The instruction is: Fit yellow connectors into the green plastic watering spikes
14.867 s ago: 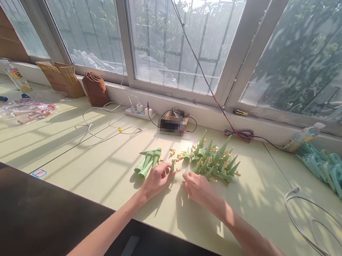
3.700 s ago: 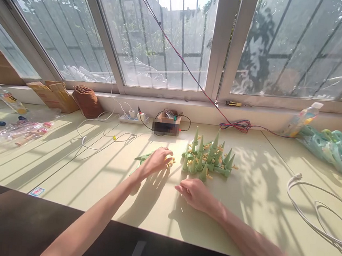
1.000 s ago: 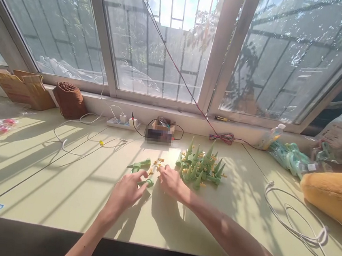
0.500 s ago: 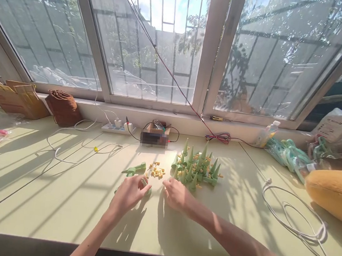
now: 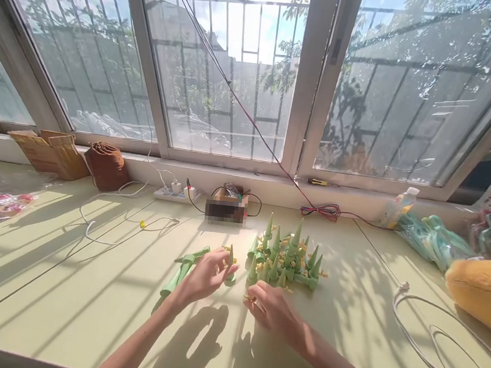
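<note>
My left hand (image 5: 209,277) is closed around a small green cone-shaped piece (image 5: 231,264), its tip pointing up between thumb and fingers. My right hand (image 5: 272,307) pinches a small yellow piece (image 5: 250,297), partly hidden by the fingers. Just beyond the right hand stands a dense cluster of green cone pieces (image 5: 295,242) with yellow bits sticking out of them. Several longer green pieces (image 5: 181,277) lie to the left of my left hand. Small loose yellow pieces (image 5: 227,250) are mostly covered by that hand.
A power strip (image 5: 176,193) and a small box with wires (image 5: 225,211) stand by the window. A white cable (image 5: 422,337) coils at the right, near a yellow plush thing (image 5: 479,293). A brown pouch (image 5: 107,166) and a cardboard box (image 5: 51,155) are at the back left.
My left hand has moved right and lifted slightly, with the green cone piece now upright in it. My right hand has come nearer with a yellow piece between its fingers. The view has shifted.
</note>
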`<act>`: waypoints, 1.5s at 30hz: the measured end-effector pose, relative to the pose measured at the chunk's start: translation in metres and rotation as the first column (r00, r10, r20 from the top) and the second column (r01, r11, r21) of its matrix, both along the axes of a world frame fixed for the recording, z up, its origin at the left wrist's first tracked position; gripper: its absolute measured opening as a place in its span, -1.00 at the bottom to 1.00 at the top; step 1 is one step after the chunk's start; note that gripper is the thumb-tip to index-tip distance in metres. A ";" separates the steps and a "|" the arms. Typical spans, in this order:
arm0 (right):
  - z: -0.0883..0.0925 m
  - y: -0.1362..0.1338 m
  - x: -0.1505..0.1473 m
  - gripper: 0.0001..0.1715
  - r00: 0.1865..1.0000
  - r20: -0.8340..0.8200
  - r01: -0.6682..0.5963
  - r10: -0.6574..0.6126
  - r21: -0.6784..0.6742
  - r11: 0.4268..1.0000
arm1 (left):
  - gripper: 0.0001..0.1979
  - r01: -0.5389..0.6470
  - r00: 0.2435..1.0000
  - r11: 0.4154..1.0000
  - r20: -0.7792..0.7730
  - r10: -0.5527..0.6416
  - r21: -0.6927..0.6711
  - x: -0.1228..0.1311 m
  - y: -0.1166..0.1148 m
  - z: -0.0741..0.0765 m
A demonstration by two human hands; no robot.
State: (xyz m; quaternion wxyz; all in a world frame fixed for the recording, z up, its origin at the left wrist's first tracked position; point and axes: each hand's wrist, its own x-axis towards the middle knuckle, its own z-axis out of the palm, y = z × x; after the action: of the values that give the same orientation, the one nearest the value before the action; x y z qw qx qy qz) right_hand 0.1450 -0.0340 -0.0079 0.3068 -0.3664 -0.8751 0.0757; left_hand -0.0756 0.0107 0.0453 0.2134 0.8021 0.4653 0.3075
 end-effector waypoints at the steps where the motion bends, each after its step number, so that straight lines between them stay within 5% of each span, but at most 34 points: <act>1: -0.001 -0.001 0.000 -0.79 1.000 -0.014 0.007 -0.006 0.020 1.000 | -0.67 -0.004 0.999 1.000 0.049 0.004 -0.012 0.005 0.003 0.000; 10: -0.009 0.000 0.002 -0.78 0.969 -0.239 -0.020 0.066 0.189 0.982 | -0.66 0.139 0.912 0.984 0.402 -0.081 -0.116 0.022 0.003 -0.029; 19: -0.004 -0.001 -0.009 -0.83 0.878 -0.477 0.085 -0.030 0.094 0.992 | -0.59 0.246 0.824 0.931 0.563 -0.054 -0.271 0.027 0.002 -0.037; 33: 0.004 -0.004 -0.008 -0.71 0.865 -0.487 0.142 -0.119 0.009 0.990 | -0.58 0.282 0.790 0.910 0.611 -0.042 -0.303 0.030 -0.001 -0.033; 45: 0.009 -0.005 -0.006 -0.66 0.833 -0.518 0.213 -0.194 -0.024 0.977 | -0.63 0.396 0.662 0.866 0.748 -0.041 -0.303 0.031 -0.005 -0.025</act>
State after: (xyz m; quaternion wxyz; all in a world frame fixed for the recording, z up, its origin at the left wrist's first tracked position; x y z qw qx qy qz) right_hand 0.1392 -0.0389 0.0015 0.5433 -0.4181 -0.7176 0.1231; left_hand -0.0444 0.0053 0.0206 0.5908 0.5970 0.2976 0.4539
